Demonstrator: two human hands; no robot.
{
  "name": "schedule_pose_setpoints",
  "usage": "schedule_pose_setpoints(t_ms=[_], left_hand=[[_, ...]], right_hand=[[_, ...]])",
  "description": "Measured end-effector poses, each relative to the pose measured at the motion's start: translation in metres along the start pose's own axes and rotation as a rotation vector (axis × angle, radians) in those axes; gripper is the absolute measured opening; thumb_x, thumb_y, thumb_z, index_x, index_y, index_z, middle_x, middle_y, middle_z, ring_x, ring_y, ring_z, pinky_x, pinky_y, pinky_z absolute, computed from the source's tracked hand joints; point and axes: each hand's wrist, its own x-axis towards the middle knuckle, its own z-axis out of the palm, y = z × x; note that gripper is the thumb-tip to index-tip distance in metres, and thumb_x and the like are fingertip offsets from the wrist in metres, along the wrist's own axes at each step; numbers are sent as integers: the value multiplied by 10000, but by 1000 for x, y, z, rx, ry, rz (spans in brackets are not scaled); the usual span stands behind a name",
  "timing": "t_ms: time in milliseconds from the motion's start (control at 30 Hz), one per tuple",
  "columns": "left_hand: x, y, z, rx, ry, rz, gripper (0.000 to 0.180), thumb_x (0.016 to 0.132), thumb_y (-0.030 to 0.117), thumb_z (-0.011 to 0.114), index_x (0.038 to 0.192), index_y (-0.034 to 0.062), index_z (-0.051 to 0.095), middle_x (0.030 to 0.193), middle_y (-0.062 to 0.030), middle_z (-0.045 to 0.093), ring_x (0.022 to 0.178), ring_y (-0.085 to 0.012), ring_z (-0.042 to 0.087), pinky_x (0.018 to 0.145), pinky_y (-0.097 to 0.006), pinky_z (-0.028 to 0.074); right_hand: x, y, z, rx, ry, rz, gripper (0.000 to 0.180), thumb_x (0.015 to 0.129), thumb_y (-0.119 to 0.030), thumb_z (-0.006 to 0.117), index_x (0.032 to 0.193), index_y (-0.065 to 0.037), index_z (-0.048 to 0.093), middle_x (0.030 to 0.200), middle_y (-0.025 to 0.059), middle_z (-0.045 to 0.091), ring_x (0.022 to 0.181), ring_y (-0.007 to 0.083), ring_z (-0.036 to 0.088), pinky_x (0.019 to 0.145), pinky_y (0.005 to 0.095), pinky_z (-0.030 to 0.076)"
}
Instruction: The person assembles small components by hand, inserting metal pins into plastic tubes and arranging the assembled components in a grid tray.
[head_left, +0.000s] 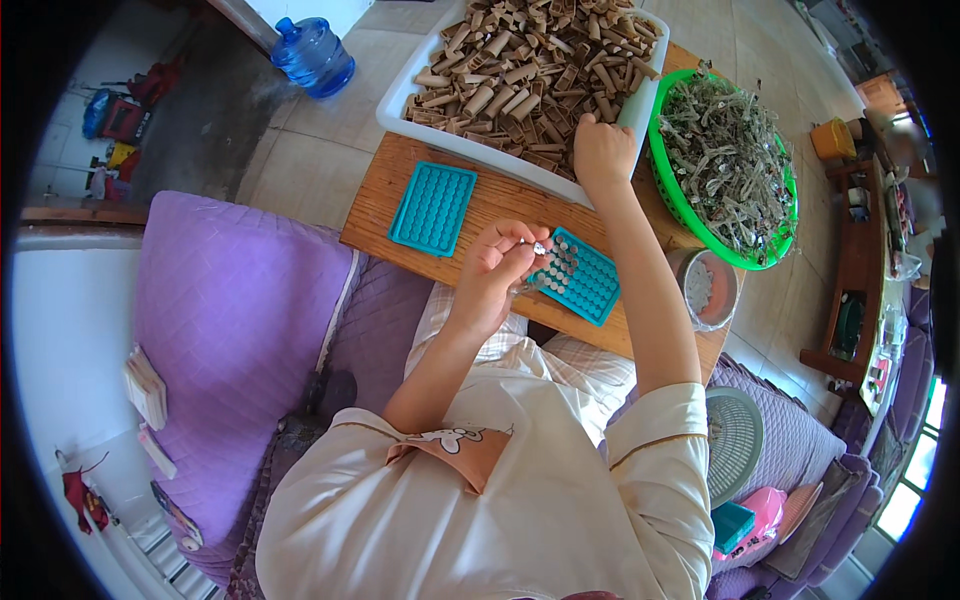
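My left hand is above the near edge of the wooden table, its thumb and fingers pinching a small silvery piece too small to name. Just beside it lies a teal tray with rows of round hollows, some of them filled with small pale discs. My right hand reaches over the near right part of a white plastic bin heaped with short brown half-tube pieces. Its fingers are curled closed among the brown pieces, and whatever they hold is hidden.
A second teal tray lies left on the wooden table. At right, a green basket holds a tangle of clear strips, near a round tub. A blue water jug stands on the floor; purple padded seating flanks me.
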Motion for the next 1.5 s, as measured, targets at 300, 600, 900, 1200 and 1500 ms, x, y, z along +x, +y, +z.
schedule_pose_setpoints(t_ms=[300,600,900,1200,1500], left_hand=[[-10,7,-6,198,-176,302,174,788,49,515,933,51,419,859,-105,563,793,-204,575,776,-377,460],[-22,12,10,320,-263,399,218,767,35,589,953,-17,489,866,-108,566,812,-156,577,701,-252,471],[-29,3,23,400,-223,273,281,757,71,620,983,-11,474,881,-95,569,834,-146,577,710,-238,472],[-31,2,25,317,-244,137,241,769,91,612,925,15,444,872,-89,584,806,-98,567,675,-205,464],[-24,-2,29,256,-240,155,198,781,55,585,906,1,441,893,-133,589,780,-106,574,677,-218,476]], right_hand=[[-48,15,-30,977,440,77,32,744,-12,464,736,-34,487,743,89,602,652,185,581,572,305,436],[-174,-11,-72,1853,500,-341,74,783,20,394,844,-16,373,867,222,579,793,280,574,710,362,459],[-190,-7,-59,1814,660,-309,138,749,61,362,859,-22,352,880,235,560,816,321,555,726,416,449],[-201,-11,-52,1877,706,-225,137,779,50,324,888,-33,314,921,238,519,851,317,538,775,434,435],[-200,-15,-68,2230,434,345,92,842,2,327,930,-24,326,998,213,515,899,272,553,742,345,465]])
